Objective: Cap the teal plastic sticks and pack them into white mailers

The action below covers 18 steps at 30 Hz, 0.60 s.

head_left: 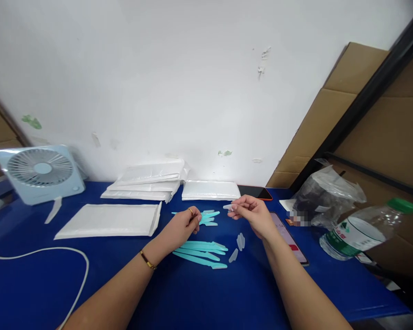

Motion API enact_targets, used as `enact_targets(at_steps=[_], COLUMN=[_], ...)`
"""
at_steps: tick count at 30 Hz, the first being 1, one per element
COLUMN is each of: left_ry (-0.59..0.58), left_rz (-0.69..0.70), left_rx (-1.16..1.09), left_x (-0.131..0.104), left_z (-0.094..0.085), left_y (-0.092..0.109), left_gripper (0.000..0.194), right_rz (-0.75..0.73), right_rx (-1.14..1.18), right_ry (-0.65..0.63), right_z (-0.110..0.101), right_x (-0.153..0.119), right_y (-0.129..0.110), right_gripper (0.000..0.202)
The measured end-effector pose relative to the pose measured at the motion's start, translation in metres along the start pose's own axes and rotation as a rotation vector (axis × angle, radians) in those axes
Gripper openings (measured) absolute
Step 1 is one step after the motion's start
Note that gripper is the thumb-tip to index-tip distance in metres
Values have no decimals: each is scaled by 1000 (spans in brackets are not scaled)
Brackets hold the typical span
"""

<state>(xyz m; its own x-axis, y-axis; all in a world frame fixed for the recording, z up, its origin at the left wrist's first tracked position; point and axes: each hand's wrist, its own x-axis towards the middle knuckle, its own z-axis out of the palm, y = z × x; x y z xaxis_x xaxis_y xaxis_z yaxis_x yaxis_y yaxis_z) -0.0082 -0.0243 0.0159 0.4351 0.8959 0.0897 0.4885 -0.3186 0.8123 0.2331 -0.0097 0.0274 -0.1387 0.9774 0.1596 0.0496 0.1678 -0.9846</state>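
Note:
My left hand (187,223) is closed, with its fingertips against a small group of teal eyebrow razors (209,214). Whatever its fingers may hold is hidden. To the right, my right hand (253,213) pinches a small translucent blade cap (228,207) between thumb and fingers, raised over the blue table. Closer to me, several more teal eyebrow razors (201,252) lie side by side, their blade ends pointing right. Beside those ends are a few loose translucent caps (233,255) on the tabletop.
White padded packets (144,178) are stacked by the wall, with another packet (110,221) lying in front and one (210,189) behind my hands. A blue fan (43,172) and white cable (84,270) are left. Right are a phone (291,243), plastic bag (325,197) and bottle (358,233).

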Motion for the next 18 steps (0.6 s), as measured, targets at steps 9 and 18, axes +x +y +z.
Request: enact_targets(at_steps=[9, 18], left_ry=[-3, 122], left_rz=[22, 39], left_rx=[-47, 408], left_x=[-1, 2], left_z=[1, 0], left_y=[7, -4], left_gripper=[25, 22], right_rz=[81, -55], right_rx=[101, -617], right_ry=[-70, -318], right_z=[27, -3], right_x=[-3, -7], right_y=[6, -10], right_gripper=[31, 24])
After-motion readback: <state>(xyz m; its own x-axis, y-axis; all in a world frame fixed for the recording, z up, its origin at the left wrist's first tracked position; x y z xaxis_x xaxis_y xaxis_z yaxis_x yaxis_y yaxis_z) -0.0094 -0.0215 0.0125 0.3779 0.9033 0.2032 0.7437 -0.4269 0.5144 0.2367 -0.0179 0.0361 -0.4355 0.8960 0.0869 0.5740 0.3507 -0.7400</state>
